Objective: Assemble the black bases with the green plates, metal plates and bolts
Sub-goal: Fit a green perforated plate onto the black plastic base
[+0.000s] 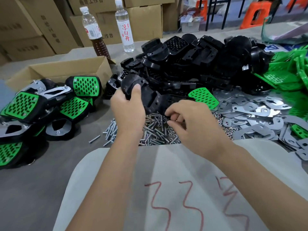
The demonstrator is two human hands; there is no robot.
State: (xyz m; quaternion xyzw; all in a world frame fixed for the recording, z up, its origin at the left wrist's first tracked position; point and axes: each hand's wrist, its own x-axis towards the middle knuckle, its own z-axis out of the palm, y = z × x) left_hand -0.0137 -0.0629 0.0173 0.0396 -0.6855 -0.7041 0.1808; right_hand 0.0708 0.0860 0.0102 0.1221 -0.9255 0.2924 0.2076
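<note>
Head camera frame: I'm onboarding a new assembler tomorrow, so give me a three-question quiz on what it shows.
1. True or false: the left hand grips a black base.
2. The right hand reaches into which pile? A) green plates B) bolts and nuts C) cardboard boxes
3. Fill in: the finished assemblies lie on the person's ____ side, in front of an open cardboard box.

Key: 1 true. 2 B, the bolts and nuts. 3 left.

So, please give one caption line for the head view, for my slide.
Left hand holds a black base while right hand picks from the bolts.
</note>
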